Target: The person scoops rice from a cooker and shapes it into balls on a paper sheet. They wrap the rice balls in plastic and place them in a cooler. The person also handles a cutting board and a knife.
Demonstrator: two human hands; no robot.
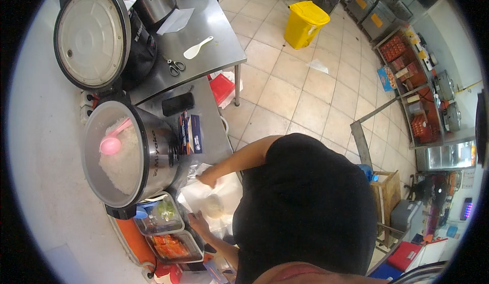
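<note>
White wrapping paper [231,186] lies on the steel table before me, with a rounded portion of white rice [214,206] on it. My right hand [208,178] is at the paper's far upper part, beside clear plastic; whether its fingers grip anything is unclear. At the paper's lower left edge is my left hand [198,223], fingers apart, with no object visible in it. Left of both hands stands an uncovered Miyako rice cooker [162,158], full of rice [124,165], with a pink scoop [110,145] lying on the rice.
Small printed boxes [195,134] and a dark phone-like object [178,104] lie above the paper. Plastic tubs hold wrapped green food [165,210] and orange packets [170,247]. Scissors [176,67], a white rice paddle [198,47] and another cooker [139,51] are on the adjoining table.
</note>
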